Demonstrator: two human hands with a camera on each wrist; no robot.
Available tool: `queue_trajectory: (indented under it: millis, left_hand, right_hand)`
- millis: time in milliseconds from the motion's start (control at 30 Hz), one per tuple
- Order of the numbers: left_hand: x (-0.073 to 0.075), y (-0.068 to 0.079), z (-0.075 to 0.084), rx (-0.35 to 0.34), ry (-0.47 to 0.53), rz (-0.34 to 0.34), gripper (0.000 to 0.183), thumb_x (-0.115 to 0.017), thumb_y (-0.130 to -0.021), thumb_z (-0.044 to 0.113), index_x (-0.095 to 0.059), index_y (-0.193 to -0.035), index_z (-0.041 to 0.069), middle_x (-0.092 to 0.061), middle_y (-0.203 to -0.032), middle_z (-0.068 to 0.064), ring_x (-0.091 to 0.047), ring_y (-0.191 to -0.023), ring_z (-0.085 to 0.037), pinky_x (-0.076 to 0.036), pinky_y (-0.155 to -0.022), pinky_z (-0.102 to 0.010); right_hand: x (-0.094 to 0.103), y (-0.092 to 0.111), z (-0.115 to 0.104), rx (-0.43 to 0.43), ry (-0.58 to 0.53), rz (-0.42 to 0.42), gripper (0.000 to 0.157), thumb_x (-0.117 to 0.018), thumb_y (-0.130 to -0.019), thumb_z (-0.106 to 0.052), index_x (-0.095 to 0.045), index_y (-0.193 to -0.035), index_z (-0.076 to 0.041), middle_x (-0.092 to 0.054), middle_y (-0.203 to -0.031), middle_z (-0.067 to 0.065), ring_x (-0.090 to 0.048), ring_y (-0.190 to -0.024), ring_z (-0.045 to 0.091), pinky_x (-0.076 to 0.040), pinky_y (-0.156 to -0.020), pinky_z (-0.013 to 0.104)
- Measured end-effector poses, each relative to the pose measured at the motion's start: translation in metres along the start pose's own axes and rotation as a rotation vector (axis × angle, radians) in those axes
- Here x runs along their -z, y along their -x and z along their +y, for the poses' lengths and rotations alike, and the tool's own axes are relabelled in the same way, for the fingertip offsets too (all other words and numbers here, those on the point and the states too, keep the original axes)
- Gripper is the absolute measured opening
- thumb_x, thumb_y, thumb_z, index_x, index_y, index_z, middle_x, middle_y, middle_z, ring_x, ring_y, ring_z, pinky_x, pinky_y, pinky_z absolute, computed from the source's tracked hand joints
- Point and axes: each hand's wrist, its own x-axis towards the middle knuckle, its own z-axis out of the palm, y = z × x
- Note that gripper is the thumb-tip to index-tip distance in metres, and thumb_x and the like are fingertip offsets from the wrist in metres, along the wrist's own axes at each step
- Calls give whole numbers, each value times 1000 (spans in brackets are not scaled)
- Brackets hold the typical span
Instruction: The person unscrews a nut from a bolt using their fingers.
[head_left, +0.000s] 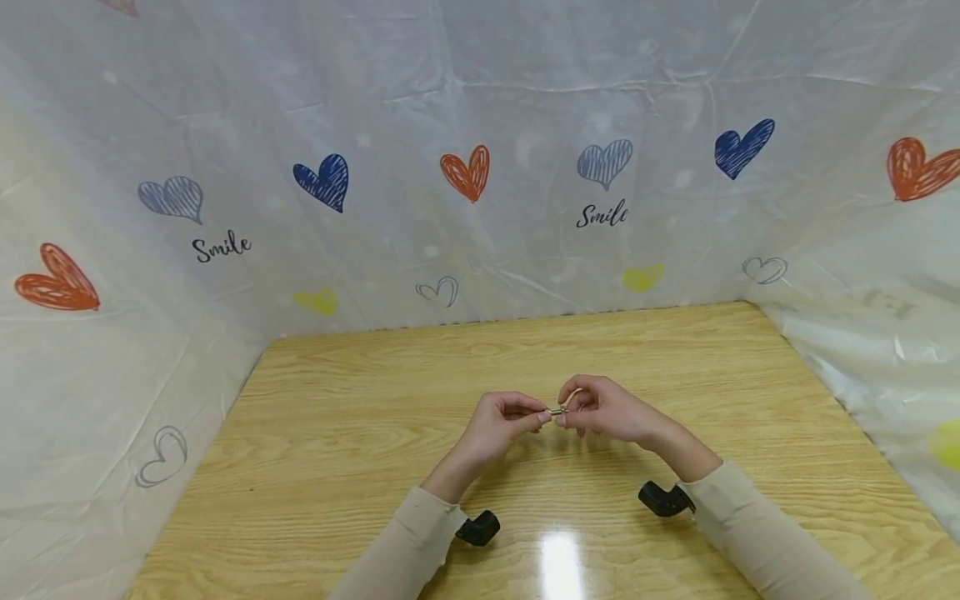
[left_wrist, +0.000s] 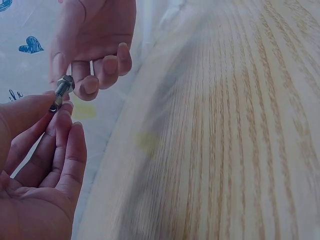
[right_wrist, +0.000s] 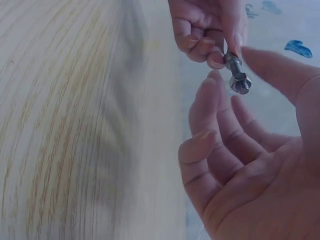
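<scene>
Between thumb and fingertips, my left hand [head_left: 501, 423] pinches one end of a small silvery metal bolt [left_wrist: 60, 92]. A hex nut [right_wrist: 240, 82] sits on the bolt near its other end, with a short bit of thread sticking out past it. My right hand [head_left: 611, 410] is held around the nut's end, thumb on one side and bent fingers on the other. In the right wrist view, a gap shows between those right fingers [right_wrist: 202, 112] and the nut. Part of the bolt is hidden by the left fingertips.
Both hands are above a wood-grain table [head_left: 337, 442]. White sheeting [head_left: 525, 242] printed with hearts and "Smile" lettering borders it at the back and sides. A black wrist mount [head_left: 480, 528] shows at the left sleeve, another black mount [head_left: 663, 498] at the right.
</scene>
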Motion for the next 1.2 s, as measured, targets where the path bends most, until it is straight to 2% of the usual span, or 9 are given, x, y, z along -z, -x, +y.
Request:
queue_trajectory:
  millis: [100,233,333,500,700,867,1033,1100,1200]
  left_hand:
    - [0,0,0,-4,8,0,16,-76,-95,14,-78,-104,2,-74,-97,-6,-70,-86,-26,-58,-86,-51]
    - [0,1,1,-8,9,-2,17,-76,-95,15,-77,-105,2,-74,-97,-8,-69,-88,-31,-57,-86,-52]
    - [0,1,1,-2,2,-1,17,-76,-95,16,-77,-105,2,-74,-98,-10,-69,-90,-33,-57,-86,-52]
    - [1,2,1,4,-4,-1,17,-76,-95,17,-77,-105,3,-74,-100,-11,-69,-91,-34,-57,-86,-51]
    - [2,3,0,5,2,1,16,-76,-95,15,-77,-105,2,-74,-98,-8,-69,-92,-35,-57,-87,-51]
    - [1,4,0,0,4,-2,16,-76,-95,15,-77,-105,2,-74,-98,-9,-68,-89,-30,-56,-86,-51]
    - [1,3,1,-7,-2,4,16,-76,-95,15,-77,-105,2,-74,-99,-10,-67,-85,-22,-56,-86,-52]
    - [1,3,1,-6,-7,5,16,-76,-95,16,-77,-105,3,-74,-99,-10,-67,-84,-20,-56,-86,-52]
    - [1,3,1,-8,-6,5,16,-76,-95,15,-77,-105,3,-74,-98,-10,-67,-84,-19,-56,-86,-52]
  right_hand:
    - [0,0,-1,-13,45,0,33,-60,-106,-26,-61,-118,4,-69,-94,21,-62,-80,43,-47,-60,35]
    - [-1,0,-1,-15,80,-10,43,-50,-110,-32,-71,-102,5,-69,-86,20,-61,-73,36,-47,-57,32]
    - [-1,-1,1,-14,62,-23,46,-49,-111,-31,-71,-95,6,-68,-81,22,-59,-68,33,-43,-55,29]
    - [-1,-1,2,0,51,-26,37,-53,-109,-26,-69,-103,7,-67,-85,22,-59,-70,33,-43,-56,29]
    - [-2,0,2,3,4,-23,24,-64,-103,-20,-63,-114,1,-66,-95,27,-59,-76,42,-43,-58,30]
    - [-1,0,1,-33,13,-1,29,-60,-106,-27,-63,-119,-1,-68,-98,22,-62,-80,40,-46,-62,33]
    - [0,-1,1,-42,39,9,45,-49,-110,-34,-71,-106,5,-70,-88,14,-62,-76,33,-46,-60,31]
    - [1,-1,1,-31,35,-4,47,-49,-111,-33,-71,-100,7,-69,-85,16,-59,-73,35,-44,-58,29]
    - [2,-1,2,-6,28,-14,39,-53,-109,-27,-71,-103,7,-68,-88,21,-57,-73,38,-43,-58,30]
